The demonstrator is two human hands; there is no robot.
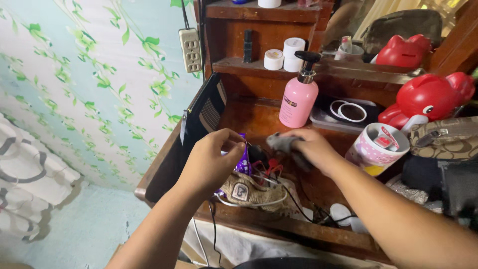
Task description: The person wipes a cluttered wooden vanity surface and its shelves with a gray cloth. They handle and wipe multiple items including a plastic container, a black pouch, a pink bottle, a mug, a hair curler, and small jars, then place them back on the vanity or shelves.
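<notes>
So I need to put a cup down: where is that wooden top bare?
Bare wood shows between the pink pump bottle and the dark pouch leaning at the left. In front, both hands work over tangled cables; the right side is crowded with a mug and bags.

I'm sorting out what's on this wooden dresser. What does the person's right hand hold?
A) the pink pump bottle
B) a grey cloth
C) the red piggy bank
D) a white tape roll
B: the right hand grips a grey cloth above the dresser top, while the pink pump bottle stands untouched behind it.
</notes>
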